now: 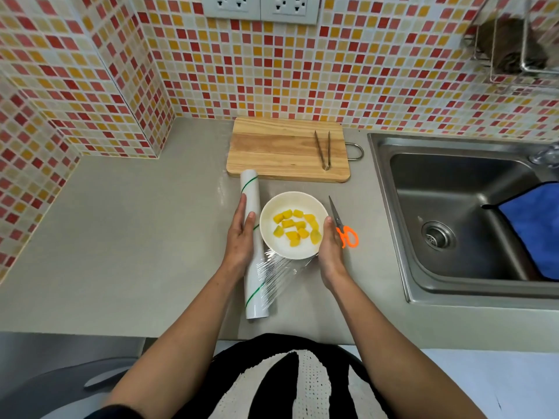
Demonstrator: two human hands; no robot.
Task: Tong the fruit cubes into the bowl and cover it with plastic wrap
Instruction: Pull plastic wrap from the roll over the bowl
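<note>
Plastic wrap (278,267) is flimsy and clingy, so I'd pinch its loose edge at the bowl's (290,195) 6 o'clock. Left hand (240,237) lies flat on the roll (251,189), and right hand (329,249) is flat against the bowl's side.

Small red, orange and cream tiles cover the walls (272,71), with white sockets (260,7) high up and a wire rack (514,49) at the right. A grey counter (121,237) holds a steel sink (453,207), where a blue cloth (535,231) hangs.
</note>
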